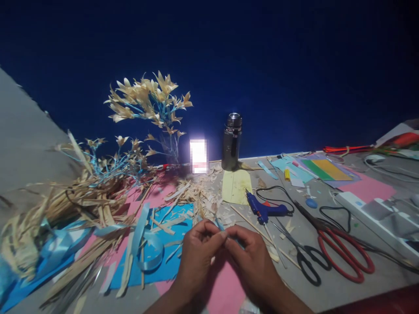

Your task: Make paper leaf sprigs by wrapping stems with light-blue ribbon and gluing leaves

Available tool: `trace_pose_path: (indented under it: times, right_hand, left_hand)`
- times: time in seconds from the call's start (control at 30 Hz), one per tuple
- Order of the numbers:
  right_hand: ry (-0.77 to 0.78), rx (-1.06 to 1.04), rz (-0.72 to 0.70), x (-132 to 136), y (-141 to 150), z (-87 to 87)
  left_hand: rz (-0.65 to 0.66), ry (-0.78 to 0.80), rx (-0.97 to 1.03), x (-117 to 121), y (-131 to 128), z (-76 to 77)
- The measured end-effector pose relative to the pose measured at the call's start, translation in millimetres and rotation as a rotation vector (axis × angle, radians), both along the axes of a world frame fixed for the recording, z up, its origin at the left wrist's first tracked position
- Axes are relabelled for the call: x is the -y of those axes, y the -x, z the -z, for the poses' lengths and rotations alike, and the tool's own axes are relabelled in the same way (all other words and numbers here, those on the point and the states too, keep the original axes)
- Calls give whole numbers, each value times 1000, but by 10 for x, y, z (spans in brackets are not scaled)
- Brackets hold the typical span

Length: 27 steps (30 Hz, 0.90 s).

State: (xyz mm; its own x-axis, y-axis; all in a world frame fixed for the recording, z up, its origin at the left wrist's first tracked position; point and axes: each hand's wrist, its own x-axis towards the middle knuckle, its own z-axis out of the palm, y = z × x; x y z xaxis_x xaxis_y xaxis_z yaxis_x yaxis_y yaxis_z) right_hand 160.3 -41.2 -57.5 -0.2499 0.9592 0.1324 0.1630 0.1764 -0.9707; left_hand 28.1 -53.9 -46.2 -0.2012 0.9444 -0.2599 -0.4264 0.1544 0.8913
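My left hand (196, 257) and my right hand (252, 261) meet low in the middle of the view, fingertips pinched together on a small light blue strip (220, 225). Both hands are closed around it; how much of the strip lies inside the fingers is hidden. Under the hands lie a pink sheet (225, 292) and a blue sheet (170, 248) with a curled pale blue ribbon (150, 248). Right of my right hand lie a blue glue gun (263, 210), black-handled scissors (303, 257) and red-handled scissors (343, 253).
Dried straw strips (81, 200) pile up at the left. A vase of straw flowers (153, 104) and a steel flask (231, 141) stand at the back by a dark blue wall. Coloured paper sheets (324, 170), a white power strip (376, 213) and cables lie at the right.
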Motion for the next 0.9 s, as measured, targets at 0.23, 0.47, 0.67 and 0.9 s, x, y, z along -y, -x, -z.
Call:
trace_pose_path:
  times: [0.23,0.47,0.67,0.9]
  right_hand:
    - [404,-321,-52,-47,0,130]
    - [338,-203,14,-29,-21,4]
    - [160,-131,95,-173,-220,-158]
    - [391,-521,-139,-331,-223,-178]
  left_hand:
    - [112,7,64,43,-40,-47]
    - [94,32,260,13,-6,23]
    - [162,27,236,9,33,-5]
    - [348,106,298,12,24,-6]
